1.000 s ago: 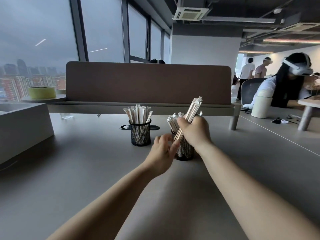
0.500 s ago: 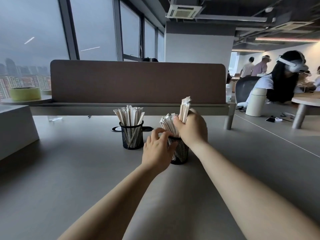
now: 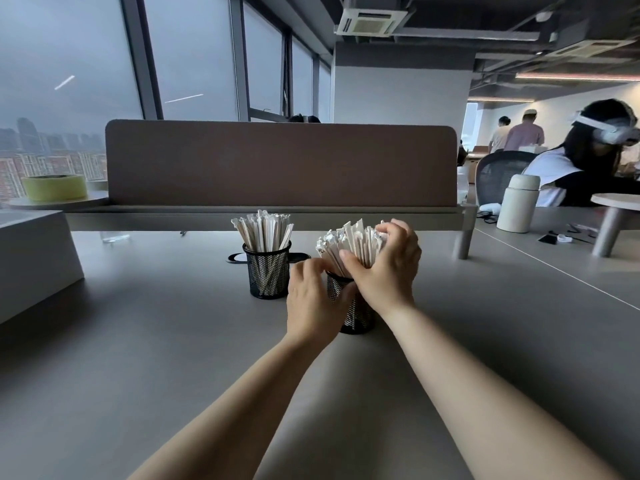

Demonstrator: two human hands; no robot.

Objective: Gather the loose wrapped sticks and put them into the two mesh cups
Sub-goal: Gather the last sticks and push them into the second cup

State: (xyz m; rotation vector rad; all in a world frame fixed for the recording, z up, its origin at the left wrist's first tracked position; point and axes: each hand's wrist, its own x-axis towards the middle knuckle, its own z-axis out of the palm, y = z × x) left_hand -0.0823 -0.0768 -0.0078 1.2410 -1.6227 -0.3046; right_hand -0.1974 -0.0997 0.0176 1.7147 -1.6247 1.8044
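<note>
Two black mesh cups stand on the grey desk. The left cup [image 3: 267, 274] holds a bundle of white wrapped sticks [image 3: 264, 229] standing upright. The right cup [image 3: 356, 315] is partly hidden behind my hands and holds a fuller bundle of wrapped sticks [image 3: 348, 242]. My left hand [image 3: 311, 301] grips the right cup's near rim and side. My right hand [image 3: 384, 268] is curled round the sticks in that cup, thumb on the near side and fingers over their far tops.
A brown divider panel [image 3: 280, 164] runs across the desk behind the cups. A black cable slot [image 3: 239, 258] lies behind the left cup. A grey box [image 3: 31, 258] stands at the left. A cream bottle [image 3: 517, 202] and a seated person [image 3: 588, 161] are at the right.
My right hand has lowered its bundle of sticks fully into the right cup and now wraps the whole bunch. My left hand has closed on the cup's rim.
</note>
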